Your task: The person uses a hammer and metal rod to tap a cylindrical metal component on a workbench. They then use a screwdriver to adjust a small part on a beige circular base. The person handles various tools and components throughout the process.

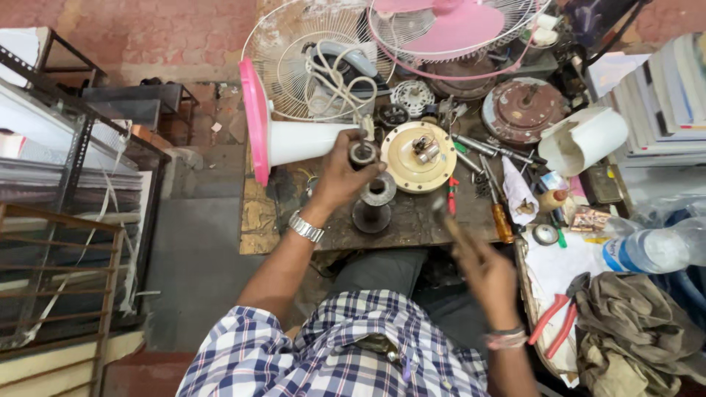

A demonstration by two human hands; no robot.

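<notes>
My left hand (340, 176) grips a short metal cylinder (362, 153) that stands upright over a dark round metal spool (373, 204) on the workbench (412, 220). My right hand (485, 272) is raised nearer to me and closes around the wooden handle of a hammer (450, 220), whose blurred head hangs above the bench's front edge. Just right of the cylinder lies a cream round fan motor plate (418, 157) with a metal hub at its centre.
A pink and white fan stand (283, 136) lies on the bench's left. Wire fan guards (309, 51), a pink fan blade (448, 26), motor parts, screwdrivers (500, 213), red pliers (555, 323), a plastic bottle (651, 248) and rags crowd the back and right. Metal racks stand left.
</notes>
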